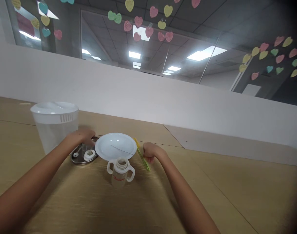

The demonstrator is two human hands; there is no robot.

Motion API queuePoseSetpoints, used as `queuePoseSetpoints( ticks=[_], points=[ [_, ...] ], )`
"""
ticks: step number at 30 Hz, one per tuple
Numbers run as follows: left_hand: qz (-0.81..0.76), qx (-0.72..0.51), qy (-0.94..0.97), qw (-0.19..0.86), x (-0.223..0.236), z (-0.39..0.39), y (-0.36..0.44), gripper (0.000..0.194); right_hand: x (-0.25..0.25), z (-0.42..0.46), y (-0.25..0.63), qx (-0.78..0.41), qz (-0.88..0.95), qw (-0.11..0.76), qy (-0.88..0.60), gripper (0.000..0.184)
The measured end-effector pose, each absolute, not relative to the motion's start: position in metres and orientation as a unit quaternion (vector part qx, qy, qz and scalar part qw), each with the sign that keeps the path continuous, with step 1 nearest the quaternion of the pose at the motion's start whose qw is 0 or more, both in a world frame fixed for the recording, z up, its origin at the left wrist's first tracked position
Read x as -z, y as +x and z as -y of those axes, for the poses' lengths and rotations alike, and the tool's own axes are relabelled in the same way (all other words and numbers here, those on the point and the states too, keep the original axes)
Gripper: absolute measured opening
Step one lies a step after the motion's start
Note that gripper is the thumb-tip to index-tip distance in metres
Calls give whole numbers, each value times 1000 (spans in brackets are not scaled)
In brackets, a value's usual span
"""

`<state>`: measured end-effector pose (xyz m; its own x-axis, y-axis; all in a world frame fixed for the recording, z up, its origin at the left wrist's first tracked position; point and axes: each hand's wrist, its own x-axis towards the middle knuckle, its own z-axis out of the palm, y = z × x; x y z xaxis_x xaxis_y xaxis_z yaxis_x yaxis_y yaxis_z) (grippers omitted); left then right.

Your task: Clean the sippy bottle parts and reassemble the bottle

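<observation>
My left hand (87, 136) reaches over the back of a small metal tray (80, 161), fingers bent down and blurred. A white ring-shaped cap (89, 155) and a small white round piece (75, 155) lie on the tray. My right hand (151, 151) is curled closed beside a slim green and yellow stick-like tool (143, 159); whether the fingers grip it I cannot make out. Between my hands sits a white bowl (106, 146) with a thin wire-like piece across it. In front of it, a clear two-handled baby bottle (119, 175) stands upright with its top uncovered.
A tall translucent bucket (53, 130) with a white lid stands at the left, behind my left forearm. A low white wall (138, 97) runs along the back of the wooden table (89, 204). Glass with heart-shaped notes (153, 12) rises above it.
</observation>
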<state>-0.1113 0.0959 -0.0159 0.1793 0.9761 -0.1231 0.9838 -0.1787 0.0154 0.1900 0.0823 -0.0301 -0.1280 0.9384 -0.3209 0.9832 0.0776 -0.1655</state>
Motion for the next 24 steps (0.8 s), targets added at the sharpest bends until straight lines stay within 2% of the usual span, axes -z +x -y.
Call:
queuePoseSetpoints(
  ticks=[5, 9, 12, 18, 24],
  points=[
    [-646, 81, 757, 50, 16, -95, -107, 41, 16, -81, 181, 31, -755, -103, 647, 34],
    [-652, 82, 752, 48, 16, -94, -106, 38, 27, -81, 169, -4, -812, -200, 549, 40],
    [-651, 81, 754, 45, 17, -96, -107, 36, 40, -82, 161, 17, -846, -188, 499, 39],
    [-633, 76, 768, 65, 20, -99, -108, 34, 56, -86, 156, 22, -859, -128, 496, 37],
    [-619, 71, 775, 109, 22, -101, -107, 29, 53, -85, 156, 0, -856, -139, 498, 32]
  ],
)
